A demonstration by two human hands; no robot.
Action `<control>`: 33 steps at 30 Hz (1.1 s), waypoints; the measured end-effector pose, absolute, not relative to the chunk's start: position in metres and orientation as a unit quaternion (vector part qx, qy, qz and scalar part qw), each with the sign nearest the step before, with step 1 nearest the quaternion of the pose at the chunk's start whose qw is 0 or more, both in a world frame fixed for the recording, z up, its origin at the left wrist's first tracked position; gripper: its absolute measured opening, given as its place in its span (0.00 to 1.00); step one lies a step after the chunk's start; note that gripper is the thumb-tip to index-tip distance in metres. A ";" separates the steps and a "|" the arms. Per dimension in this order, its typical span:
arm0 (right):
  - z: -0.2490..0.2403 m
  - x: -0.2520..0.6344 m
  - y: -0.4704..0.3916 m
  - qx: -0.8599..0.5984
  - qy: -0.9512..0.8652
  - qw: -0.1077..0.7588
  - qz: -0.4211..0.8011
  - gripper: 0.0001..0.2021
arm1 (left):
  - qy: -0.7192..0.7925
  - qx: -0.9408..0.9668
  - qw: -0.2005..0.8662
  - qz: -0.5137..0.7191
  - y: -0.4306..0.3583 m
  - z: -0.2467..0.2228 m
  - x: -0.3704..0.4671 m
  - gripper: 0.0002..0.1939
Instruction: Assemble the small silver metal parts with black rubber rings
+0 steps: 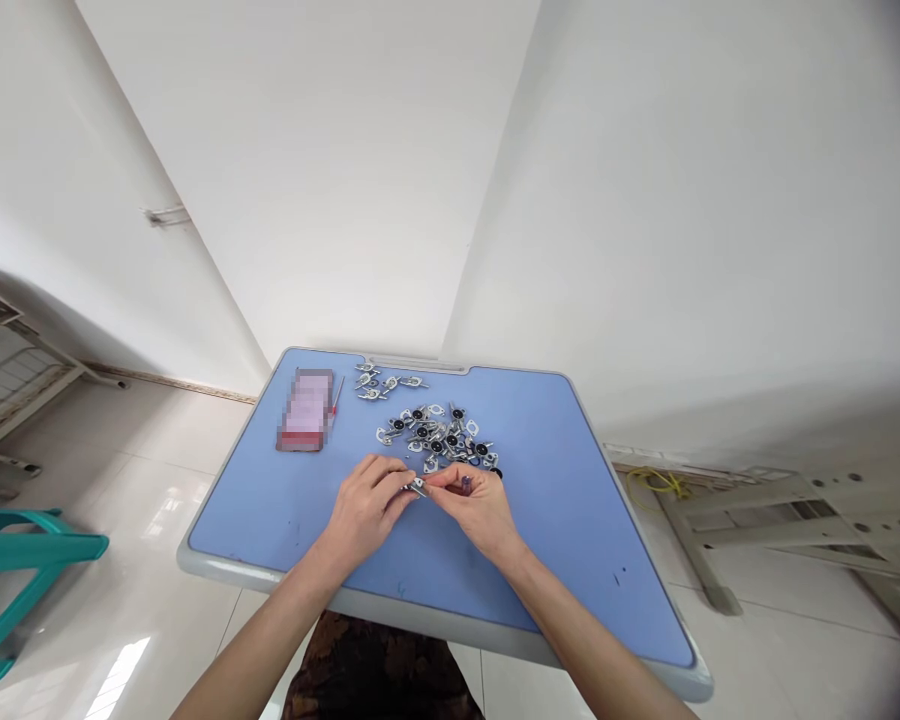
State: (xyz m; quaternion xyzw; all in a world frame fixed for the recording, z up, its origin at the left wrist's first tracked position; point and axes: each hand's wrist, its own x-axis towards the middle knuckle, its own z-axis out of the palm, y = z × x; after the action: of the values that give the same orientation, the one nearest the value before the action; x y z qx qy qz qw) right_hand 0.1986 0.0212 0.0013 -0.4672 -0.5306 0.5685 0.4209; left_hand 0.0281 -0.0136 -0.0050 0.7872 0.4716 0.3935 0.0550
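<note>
Near the middle of the blue table, my left hand pinches a small silvery metal part between thumb and fingers. From the other side, the closed fingertips of my right hand meet on the same part. Something dark reddish shows under the right fingers, too hidden to name. Just beyond both hands lies a loose pile of small metal parts, with flat oval flanges and round black pieces among them. Several similar parts, without visible black discs, lie apart at the table's far edge.
A blurred-out phone-like rectangle lies at the table's left, beside a thin screwdriver with a red end. White walls stand behind. A green stool is on the left floor; a yellow cable and metal frame are at the right.
</note>
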 end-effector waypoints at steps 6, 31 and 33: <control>0.004 0.198 0.022 -0.465 -0.526 0.427 0.570 0.09 | 0.466 0.784 0.080 0.403 -0.013 -0.006 0.028 0.08; 0.004 0.189 0.019 -0.451 -0.497 0.464 0.579 0.11 | 0.430 0.759 0.097 0.479 -0.009 -0.004 0.026 0.10; 0.005 0.189 0.019 -0.449 -0.499 0.464 0.578 0.11 | 0.428 0.759 0.101 0.481 -0.009 -0.004 0.025 0.10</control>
State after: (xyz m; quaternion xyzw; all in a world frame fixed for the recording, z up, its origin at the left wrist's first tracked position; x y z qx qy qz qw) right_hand 0.1891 0.0191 0.0048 -0.4489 -0.4990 0.5783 0.4637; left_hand 0.0252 -0.0086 -0.0039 0.7585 0.4284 0.4805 0.1012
